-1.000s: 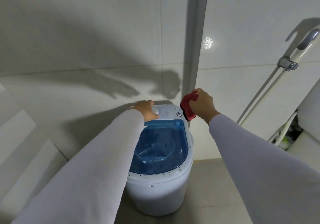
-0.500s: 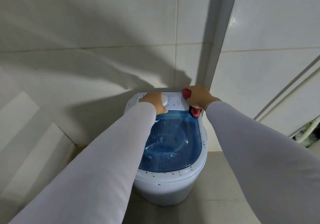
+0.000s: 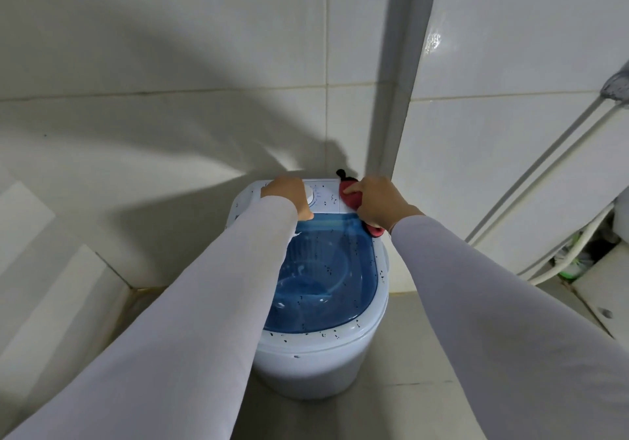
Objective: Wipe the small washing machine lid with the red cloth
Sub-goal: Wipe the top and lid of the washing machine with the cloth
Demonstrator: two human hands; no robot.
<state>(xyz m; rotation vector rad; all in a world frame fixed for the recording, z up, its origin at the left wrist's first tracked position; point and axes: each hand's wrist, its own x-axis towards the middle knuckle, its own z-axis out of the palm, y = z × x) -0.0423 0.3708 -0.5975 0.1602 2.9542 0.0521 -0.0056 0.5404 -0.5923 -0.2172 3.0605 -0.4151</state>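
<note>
Washer, small, white (image 3: 306, 364): stands on the floor in the tiled corner, so I reach down and forward to it. Lid, translucent blue (image 3: 326, 269): shut, speckled dark, not yet clean by the look of it. Red cloth (image 3: 350, 196): bunched in my right hand (image 3: 381, 203), fingers closed over it, pressed at the lid's far right corner beside the control panel (image 3: 326, 198), likely the stroke's start. Left hand (image 3: 289, 198): curled over the white dial (image 3: 310, 194), apparently steadying the light tub.
</note>
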